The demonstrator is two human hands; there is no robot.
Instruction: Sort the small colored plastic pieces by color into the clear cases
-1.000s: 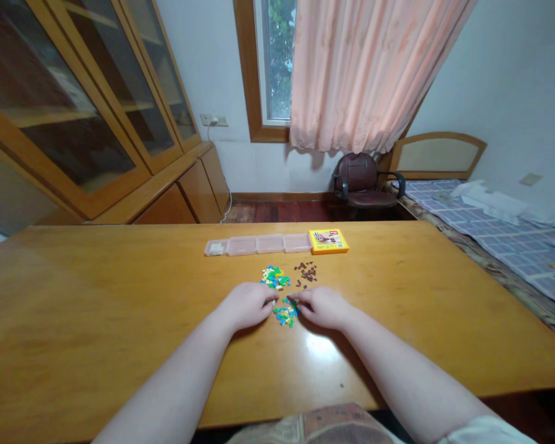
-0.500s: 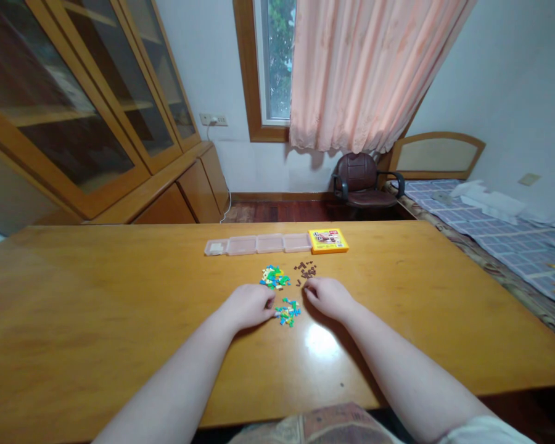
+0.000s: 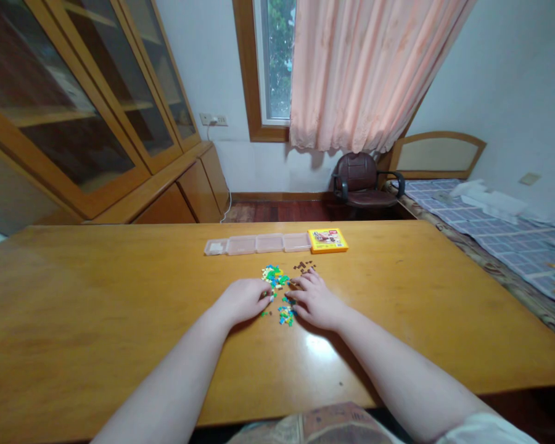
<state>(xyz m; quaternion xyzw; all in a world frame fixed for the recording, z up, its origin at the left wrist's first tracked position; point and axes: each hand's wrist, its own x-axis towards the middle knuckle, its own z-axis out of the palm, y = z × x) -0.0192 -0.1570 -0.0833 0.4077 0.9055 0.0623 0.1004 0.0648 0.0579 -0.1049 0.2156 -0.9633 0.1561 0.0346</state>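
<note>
Small toy bricks lie in heaps on the wooden table [image 3: 120, 320]: a green, blue and yellow heap [image 3: 274, 275], a smaller mixed heap [image 3: 285, 314] nearer me, and a few brown bricks [image 3: 304, 266]. My left hand [image 3: 243, 300] rests knuckles-up beside the mixed heaps, fingers curled, tips at the bricks. My right hand [image 3: 315, 299] lies flat with fingers spread over the spot between the brown bricks and the small heap. What either hand holds, if anything, is hidden.
A clear plastic box [image 3: 258, 244] with several compartments lies behind the bricks, a yellow lid [image 3: 328, 240] at its right end. A dark office chair [image 3: 363, 180], a bed [image 3: 504, 240] and glass-door cabinets [image 3: 87, 111] stand around the table.
My right hand went from the small heap up to the brown bricks, then came back down and spread flat. My left hand edged forward toward the coloured heap.
</note>
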